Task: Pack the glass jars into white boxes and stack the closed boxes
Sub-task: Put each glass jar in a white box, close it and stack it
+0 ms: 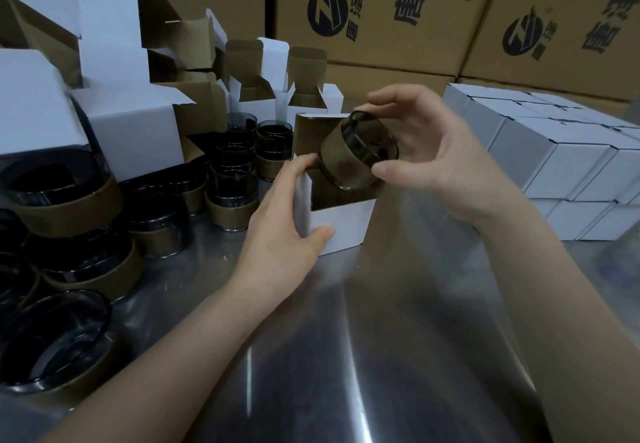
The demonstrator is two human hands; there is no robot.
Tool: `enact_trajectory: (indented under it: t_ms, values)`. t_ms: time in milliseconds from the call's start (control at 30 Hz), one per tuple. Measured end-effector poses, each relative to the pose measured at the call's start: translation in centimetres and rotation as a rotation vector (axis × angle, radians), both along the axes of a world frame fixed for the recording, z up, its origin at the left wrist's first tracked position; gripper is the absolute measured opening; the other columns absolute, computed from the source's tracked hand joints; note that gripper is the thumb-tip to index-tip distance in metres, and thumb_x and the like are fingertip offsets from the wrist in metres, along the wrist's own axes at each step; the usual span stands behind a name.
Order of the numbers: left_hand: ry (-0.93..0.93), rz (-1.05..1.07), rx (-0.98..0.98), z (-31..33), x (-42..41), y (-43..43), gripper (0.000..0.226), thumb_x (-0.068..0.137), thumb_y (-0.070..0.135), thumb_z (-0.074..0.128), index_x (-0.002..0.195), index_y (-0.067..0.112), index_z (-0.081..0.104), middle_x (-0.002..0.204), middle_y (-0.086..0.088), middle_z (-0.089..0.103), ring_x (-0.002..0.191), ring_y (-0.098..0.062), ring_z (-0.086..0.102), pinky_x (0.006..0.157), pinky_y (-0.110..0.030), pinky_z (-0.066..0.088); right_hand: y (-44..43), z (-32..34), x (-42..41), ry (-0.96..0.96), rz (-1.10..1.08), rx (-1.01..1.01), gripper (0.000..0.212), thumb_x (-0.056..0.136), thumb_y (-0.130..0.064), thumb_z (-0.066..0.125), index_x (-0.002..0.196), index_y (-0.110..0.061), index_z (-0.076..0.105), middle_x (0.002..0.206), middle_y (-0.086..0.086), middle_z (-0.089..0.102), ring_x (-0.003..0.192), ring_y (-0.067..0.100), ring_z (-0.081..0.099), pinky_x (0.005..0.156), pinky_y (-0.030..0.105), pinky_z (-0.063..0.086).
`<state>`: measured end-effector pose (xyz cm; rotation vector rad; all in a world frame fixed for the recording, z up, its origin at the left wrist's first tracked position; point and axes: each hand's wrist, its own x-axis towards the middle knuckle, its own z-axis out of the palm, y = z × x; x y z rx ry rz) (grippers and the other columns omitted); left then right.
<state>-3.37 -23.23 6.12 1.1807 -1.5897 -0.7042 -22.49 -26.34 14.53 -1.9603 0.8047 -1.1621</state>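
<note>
Smoked glass with a brown card band: the glass jar [360,156] is held tilted just above the mouth of the open white box [341,224], its lower edge dipping between the raised flaps. The right hand [433,158] pinches the jar, with the thumb against the near rim and the curved fingers [384,99] over the far rim. The other fingers are spread loosely behind it.

The left hand [287,220] grips the box at its left corner. Its thumb presses the front face and its fingers curl over the upper left edge. The box stands upright near the middle of the steel bench [346,356].

Along the left edge of the bench, banded jars [235,196] stand in stacks, some leaning. Those nearest the viewer are blurred. Behind them, toward the far left corner, lie empty white boxes [131,130] with their flaps open and brown insides showing.

At the right edge, closed white boxes [561,162] sit in a tidy block at least two layers high, well apart from the open box.

Brown cartons [381,9] printed with black logos and characters form a wall beyond the far edge.
</note>
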Motion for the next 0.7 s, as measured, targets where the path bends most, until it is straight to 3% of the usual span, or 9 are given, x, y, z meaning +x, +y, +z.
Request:
enact_trajectory:
  t_ms: [267,400,500,567,700]
  values:
    - [-0.024,-0.021,0.005,0.0,0.1,-0.1,0.092,0.079,0.01,0.077,0.147,0.044,0.025,0.151,0.021,0.032,0.14,-0.002,0.03,0.116,-0.043,0.033,0.5,0.2,-0.3,0.19,-0.016,-0.065,0.059,0.078,0.017,0.065,0.13,-0.009,0.05,0.132,0.008,0.051,0.127,0.017,0.052,0.093,0.03,0.053]
    - [-0.044,-0.027,-0.001,-0.2,0.2,-0.2,0.099,0.079,0.012,0.077,0.148,0.049,0.018,0.15,0.019,0.026,0.138,-0.001,0.028,0.114,-0.032,0.028,0.6,-0.1,0.2,0.323,-0.072,-0.192,0.063,0.076,0.007,0.067,0.134,-0.013,0.052,0.13,0.005,0.043,0.127,0.017,0.047,0.093,0.017,0.047]
    - [-0.037,-0.019,0.001,-0.4,0.1,-0.3,0.097,0.078,0.012,0.077,0.148,0.049,0.02,0.146,0.015,0.028,0.136,-0.001,0.03,0.111,-0.028,0.029,0.7,-0.2,0.5,0.322,-0.093,-0.166,0.063,0.078,0.008,0.067,0.133,-0.019,0.053,0.124,0.002,0.037,0.125,0.015,0.045,0.094,0.02,0.05]
    - [-0.026,-0.012,-0.005,-0.5,0.1,-0.3,0.096,0.079,0.011,0.077,0.148,0.047,0.022,0.144,0.016,0.029,0.133,0.003,0.03,0.11,-0.026,0.029,0.8,-0.4,0.7,0.333,-0.108,-0.149,0.065,0.077,0.012,0.067,0.131,-0.022,0.053,0.12,0.001,0.035,0.122,0.011,0.042,0.095,0.021,0.05]
    - [0.002,0.0,-0.015,-0.7,0.2,-0.4,0.093,0.079,0.009,0.077,0.149,0.044,0.025,0.139,0.021,0.029,0.123,0.017,0.031,0.107,-0.016,0.027,1.0,-0.6,1.2,0.321,-0.131,-0.132,0.064,0.076,0.007,0.067,0.13,-0.025,0.053,0.12,0.008,0.04,0.118,0.006,0.044,0.093,0.009,0.043]
